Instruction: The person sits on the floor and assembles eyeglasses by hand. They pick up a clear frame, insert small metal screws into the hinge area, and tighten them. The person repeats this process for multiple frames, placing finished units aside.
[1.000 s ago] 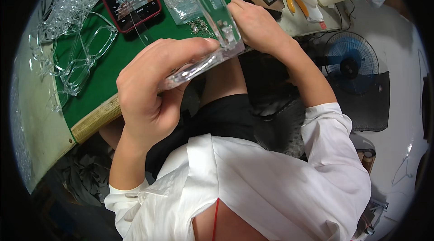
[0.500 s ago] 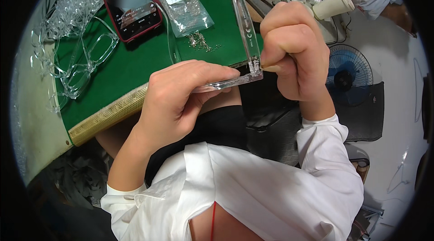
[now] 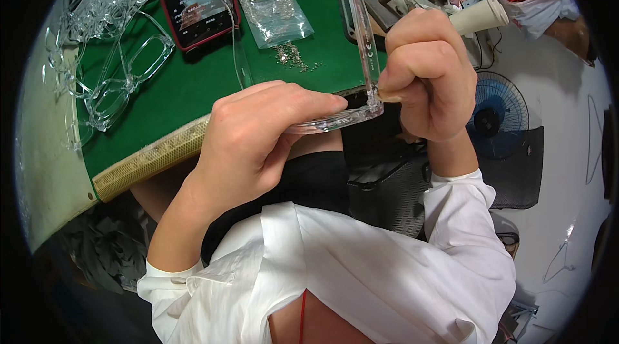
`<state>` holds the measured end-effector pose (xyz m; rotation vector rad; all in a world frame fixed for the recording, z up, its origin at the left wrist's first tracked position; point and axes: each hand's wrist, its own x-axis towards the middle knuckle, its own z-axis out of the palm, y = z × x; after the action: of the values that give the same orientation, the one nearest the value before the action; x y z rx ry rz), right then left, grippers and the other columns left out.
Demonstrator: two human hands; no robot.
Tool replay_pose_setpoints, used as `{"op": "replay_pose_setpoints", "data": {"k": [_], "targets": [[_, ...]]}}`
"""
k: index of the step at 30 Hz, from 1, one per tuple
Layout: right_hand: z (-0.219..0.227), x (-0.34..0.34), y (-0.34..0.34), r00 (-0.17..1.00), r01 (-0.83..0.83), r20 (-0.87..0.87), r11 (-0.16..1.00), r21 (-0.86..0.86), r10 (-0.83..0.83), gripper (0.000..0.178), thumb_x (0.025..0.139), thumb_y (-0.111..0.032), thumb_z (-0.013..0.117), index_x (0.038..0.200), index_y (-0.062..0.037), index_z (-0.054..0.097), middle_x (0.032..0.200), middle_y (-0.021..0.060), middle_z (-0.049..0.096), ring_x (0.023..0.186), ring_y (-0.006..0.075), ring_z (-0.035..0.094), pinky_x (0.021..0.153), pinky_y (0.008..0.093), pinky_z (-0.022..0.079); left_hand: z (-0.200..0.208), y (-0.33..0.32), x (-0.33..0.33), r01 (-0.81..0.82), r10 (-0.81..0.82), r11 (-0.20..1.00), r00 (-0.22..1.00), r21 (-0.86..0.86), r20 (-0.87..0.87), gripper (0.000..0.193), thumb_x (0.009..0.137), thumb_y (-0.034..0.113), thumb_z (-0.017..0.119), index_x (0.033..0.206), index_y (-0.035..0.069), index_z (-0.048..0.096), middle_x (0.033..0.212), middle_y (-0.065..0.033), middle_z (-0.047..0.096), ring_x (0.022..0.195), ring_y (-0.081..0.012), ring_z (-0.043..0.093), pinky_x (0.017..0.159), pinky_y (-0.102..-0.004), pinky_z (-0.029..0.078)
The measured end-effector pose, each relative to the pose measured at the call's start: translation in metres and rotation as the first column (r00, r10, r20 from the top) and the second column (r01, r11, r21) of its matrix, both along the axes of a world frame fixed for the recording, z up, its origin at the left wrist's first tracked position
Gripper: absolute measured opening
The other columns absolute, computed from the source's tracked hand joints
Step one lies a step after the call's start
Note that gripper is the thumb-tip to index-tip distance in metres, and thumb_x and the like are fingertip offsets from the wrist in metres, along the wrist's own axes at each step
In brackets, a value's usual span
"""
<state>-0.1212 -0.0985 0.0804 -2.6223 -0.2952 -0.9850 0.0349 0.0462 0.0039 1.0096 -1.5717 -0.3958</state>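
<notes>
My left hand point(image 3: 248, 128) is closed round the front of a clear plastic eyeglass frame point(image 3: 329, 121), its index finger stretched along the top. One temple arm point(image 3: 367, 41) of the frame stands out from the hinge corner, pointing away over the green mat. At that corner my right hand point(image 3: 435, 76) is curled tight, thumb and index finger pinched against the hinge. Whatever lies in that pinch is hidden by the fingers. On the mat beyond, tiny metal screws point(image 3: 290, 57) lie in a loose pile beside a clear zip bag point(image 3: 274, 18) of similar bits.
A red-cased phone point(image 3: 198, 9) lies at the mat's far side. Several clear eyeglass frames point(image 3: 122, 89) are heaped at the left. A gold-coloured strip point(image 3: 151, 156) runs along the near table edge. A blue fan point(image 3: 498, 115) and a paper cup point(image 3: 480, 16) are at the right.
The temple arm appears slightly turned, its inner face showing less. The table scene has shifted a little in view. Both hands keep their hold at the frame and the hinge.
</notes>
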Motion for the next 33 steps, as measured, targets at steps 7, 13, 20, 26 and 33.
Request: {"op": "replay_pose_setpoints", "data": {"k": [7,13,20,26,33], "targets": [[-0.0005,-0.0005,-0.0032,0.999,-0.044,0.036,0.993,0.113,0.04,0.02,0.082,-0.016,0.072,0.084,0.0006,0.062,0.079,0.0088,0.059,0.063,0.0159,0.056,0.053,0.0244,0.045,0.0033,0.0037,-0.0044,0.027,-0.023,0.998,0.997,0.056,-0.073,0.036,0.07,-0.014,0.062,0.103,0.0,0.066,0.084,-0.0127,0.071,0.076,-0.0274,0.068,0.069,-0.0324,0.051],[0.0022,-0.0024,-0.0026,1.0,-0.027,-0.001,0.991,0.13,0.028,0.019,0.08,-0.015,0.073,0.084,0.0004,0.062,0.079,0.0089,0.059,0.063,0.0156,0.057,0.054,0.0237,0.045,0.0069,0.0035,-0.0008,-0.056,0.056,0.998,0.993,-0.002,0.106,0.038,0.069,-0.015,0.059,0.104,-0.001,0.065,0.086,-0.0128,0.071,0.076,-0.0276,0.068,0.067,-0.0328,0.051],[-0.0001,-0.0035,0.0,0.999,-0.029,-0.012,0.968,0.247,0.033,0.016,0.079,-0.008,0.074,0.084,0.0008,0.062,0.081,0.0081,0.059,0.065,0.0122,0.057,0.054,0.0226,0.045,0.0034,0.0048,-0.0061,0.009,-0.008,1.0,0.999,0.03,-0.038,0.039,0.069,-0.014,0.059,0.105,0.0,0.066,0.085,-0.0128,0.07,0.075,-0.0273,0.068,0.068,-0.0328,0.051],[-0.001,-0.0059,0.0001,0.998,-0.029,-0.035,0.938,0.345,0.043,0.014,0.078,-0.004,0.075,0.085,0.0007,0.064,0.083,0.0074,0.061,0.065,0.0101,0.056,0.055,0.0206,0.042,0.0039,0.0047,-0.0052,-0.011,0.011,1.0,1.0,0.001,-0.009,0.037,0.069,-0.013,0.061,0.104,0.0,0.066,0.084,-0.0127,0.07,0.076,-0.0273,0.068,0.068,-0.0325,0.051],[0.0021,-0.0061,-0.004,0.992,-0.067,-0.072,0.917,0.393,0.103,0.016,0.074,-0.002,0.077,0.084,0.0007,0.065,0.084,0.0075,0.062,0.066,0.0102,0.056,0.055,0.0204,0.043,0.0068,0.0057,-0.0058,0.017,-0.017,1.0,0.999,0.023,-0.029,0.035,0.07,-0.014,0.061,0.102,-0.001,0.066,0.085,-0.0131,0.071,0.075,-0.0271,0.069,0.068,-0.0325,0.051]]}}
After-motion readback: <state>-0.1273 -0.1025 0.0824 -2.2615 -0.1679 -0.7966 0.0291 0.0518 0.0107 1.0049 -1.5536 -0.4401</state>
